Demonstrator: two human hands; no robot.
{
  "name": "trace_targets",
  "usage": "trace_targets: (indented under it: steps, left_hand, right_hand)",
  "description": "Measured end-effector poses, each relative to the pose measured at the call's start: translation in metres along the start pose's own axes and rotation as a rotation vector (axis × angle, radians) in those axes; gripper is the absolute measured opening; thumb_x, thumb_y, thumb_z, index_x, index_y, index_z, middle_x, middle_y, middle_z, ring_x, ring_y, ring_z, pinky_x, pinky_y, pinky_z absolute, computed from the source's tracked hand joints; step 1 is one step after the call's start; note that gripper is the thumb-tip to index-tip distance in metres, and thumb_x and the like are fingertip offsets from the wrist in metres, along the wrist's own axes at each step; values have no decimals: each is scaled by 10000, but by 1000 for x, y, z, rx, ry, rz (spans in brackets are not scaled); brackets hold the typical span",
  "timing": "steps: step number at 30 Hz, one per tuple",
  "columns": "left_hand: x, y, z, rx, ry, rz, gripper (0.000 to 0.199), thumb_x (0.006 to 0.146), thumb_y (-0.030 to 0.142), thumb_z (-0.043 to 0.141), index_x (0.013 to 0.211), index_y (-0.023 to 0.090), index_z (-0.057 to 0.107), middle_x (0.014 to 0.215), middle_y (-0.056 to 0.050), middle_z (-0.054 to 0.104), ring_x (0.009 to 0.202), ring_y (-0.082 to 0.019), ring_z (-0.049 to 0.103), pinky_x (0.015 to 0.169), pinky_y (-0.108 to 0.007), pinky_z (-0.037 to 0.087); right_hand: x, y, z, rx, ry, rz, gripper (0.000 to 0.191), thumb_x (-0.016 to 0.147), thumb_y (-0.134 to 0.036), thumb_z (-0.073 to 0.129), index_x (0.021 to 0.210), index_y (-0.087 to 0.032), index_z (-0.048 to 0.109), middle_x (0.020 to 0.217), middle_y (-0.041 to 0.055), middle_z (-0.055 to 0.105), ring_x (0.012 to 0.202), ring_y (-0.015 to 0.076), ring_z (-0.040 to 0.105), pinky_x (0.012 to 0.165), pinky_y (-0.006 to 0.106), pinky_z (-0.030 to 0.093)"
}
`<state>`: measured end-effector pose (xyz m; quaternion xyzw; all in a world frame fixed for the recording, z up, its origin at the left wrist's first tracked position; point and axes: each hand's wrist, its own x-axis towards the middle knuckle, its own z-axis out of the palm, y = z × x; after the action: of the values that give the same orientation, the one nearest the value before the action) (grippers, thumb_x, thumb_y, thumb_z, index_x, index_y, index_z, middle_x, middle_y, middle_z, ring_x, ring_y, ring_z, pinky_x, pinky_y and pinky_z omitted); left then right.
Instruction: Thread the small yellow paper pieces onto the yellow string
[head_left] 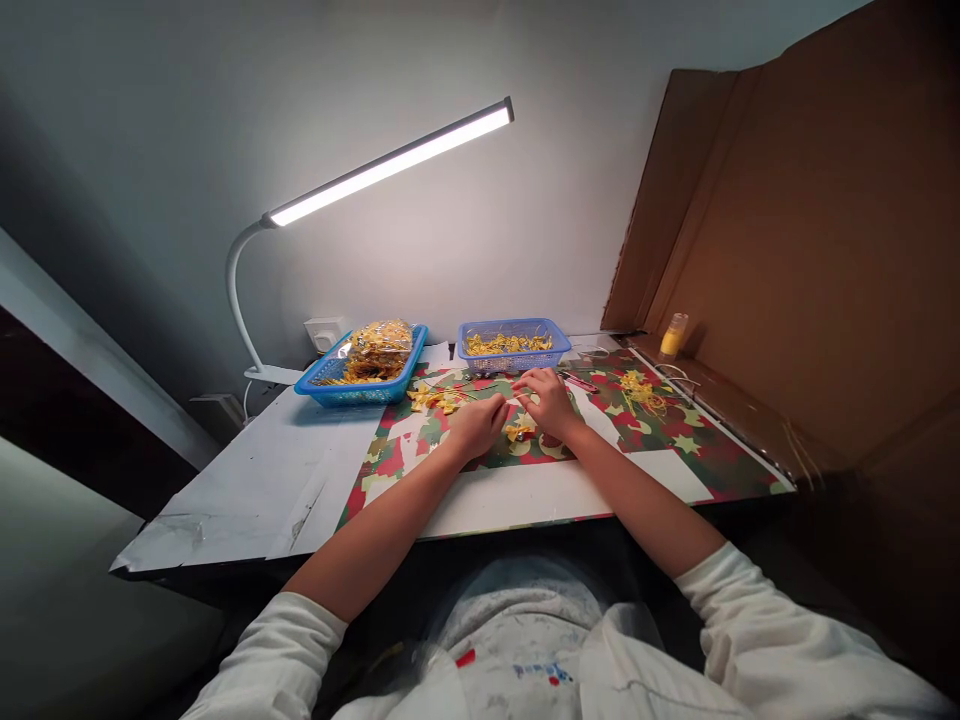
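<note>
My left hand [478, 426] is closed, thumb pressed against the fingers, just above the patterned table cover; what it pinches is too small to make out. Close by on its right, my right hand [549, 402] has its fingers bent toward the thumb, and anything between them is too fine to name. A small yellow ribbon bow [519, 433] with a shiny bit on it lies just below the gap between the hands. Several more yellow bows [435, 398] are heaped beyond my left hand. Dark thin tools, partly hidden, lie behind my right hand.
A blue basket [307, 396] with a bag of yellow pieces stands back left; a purple-blue basket [566, 345] of yellow pieces stands behind the hands. Right are tangled yellow cords [643, 393] and a small yellow-filled bottle [673, 338]. A lamp [390, 165] hangs above; cardboard [810, 230] walls the right.
</note>
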<state>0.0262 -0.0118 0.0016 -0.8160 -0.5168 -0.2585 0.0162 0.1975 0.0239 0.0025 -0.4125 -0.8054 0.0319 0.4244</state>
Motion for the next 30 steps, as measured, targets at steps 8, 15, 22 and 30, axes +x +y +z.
trace_targets:
  steps: [8, 15, 22, 30]
  left_hand:
    - [0, 9, -6, 158, -58, -117, 366, 960, 364, 306, 863, 180, 607, 751, -82, 666, 648, -195, 595, 560, -274, 254]
    - [2, 12, -11, 215, -130, -250, 382, 967, 364, 288, 946, 182, 623, 827, -99, 688, 760, -225, 646, 608, -277, 345]
    - [4, 9, -8, 239, -167, -349, 359, 957, 317, 312, 947, 168, 638, 900, -122, 692, 847, -251, 650, 656, -301, 397]
    - [3, 4, -5, 37, -70, -361, 314, 942, 303, 378, 886, 176, 660, 898, -96, 704, 856, -213, 624, 668, -277, 382]
  right_hand:
    - [-2, -5, -5, -241, -150, -191, 241, 938, -325, 473, 898, -202, 676, 924, 60, 692, 898, 204, 508, 811, 351, 266]
    - [-1, -2, -6, -289, -179, -118, 257, 944, -288, 463, 853, -199, 687, 895, 51, 700, 883, 189, 517, 808, 338, 261]
    - [0, 0, -10, -376, -155, 108, 244, 915, -254, 487, 865, -204, 720, 957, 80, 675, 946, 220, 490, 805, 353, 278]
    - [0, 0, -8, -332, -122, 227, 231, 863, -181, 505, 847, -195, 735, 920, 83, 667, 932, 217, 519, 790, 340, 349]
